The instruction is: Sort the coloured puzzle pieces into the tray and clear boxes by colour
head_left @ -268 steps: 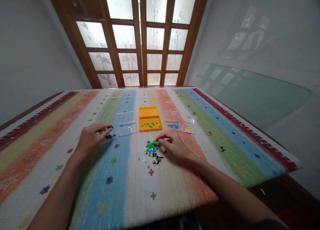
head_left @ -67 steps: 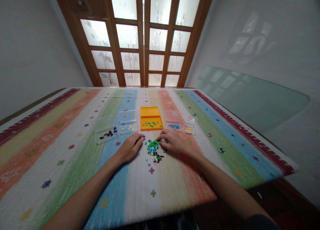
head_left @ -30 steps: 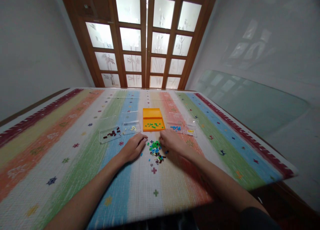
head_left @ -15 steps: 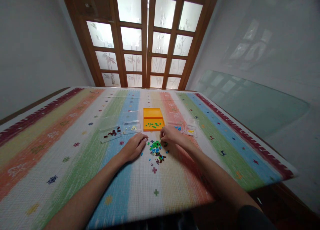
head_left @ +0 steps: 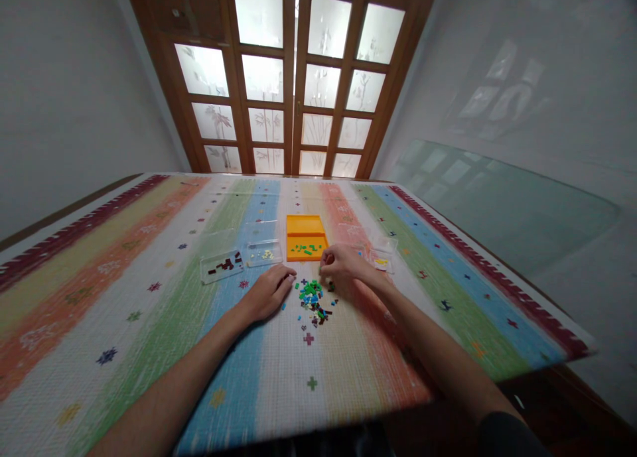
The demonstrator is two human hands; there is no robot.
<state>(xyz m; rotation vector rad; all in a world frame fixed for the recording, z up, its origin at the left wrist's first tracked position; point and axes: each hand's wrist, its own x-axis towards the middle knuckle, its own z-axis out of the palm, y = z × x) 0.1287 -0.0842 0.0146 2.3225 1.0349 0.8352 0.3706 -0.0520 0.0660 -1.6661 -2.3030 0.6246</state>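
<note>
Pile of small bricks lies on the cloth-covered bench, on the person's side of the orange box and well apart from it. As I judge it, the step in hand is picking at these bricks: the right hand is at the near right corner of the orange box, beside the pile, thumb and forefinger bent toward each other as if to pinch. Whether a brick sits between them, I cannot tell. The left hand rests to the near left of the orange box, fingers gathered and lightly curled; I cannot tell whether it holds anything.

The next move, I would say, calls for a light fingertip grip, since the bricks overlap and could scatter.

Counting: 2 hands, 1 pile, 1 open orange box with about 10 green bricks, and 4 clear boxes. Left of the orange box stand 2: the outer clear box with brown bricks, the inner clear box with pale ones. Right of it stand 2: a clear box mostly behind the right hand, with 1 blue bit showing, and the far right box with yellow bricks. The pile mixes green, blue, brown and pale bricks, too jumbled to count.
</note>
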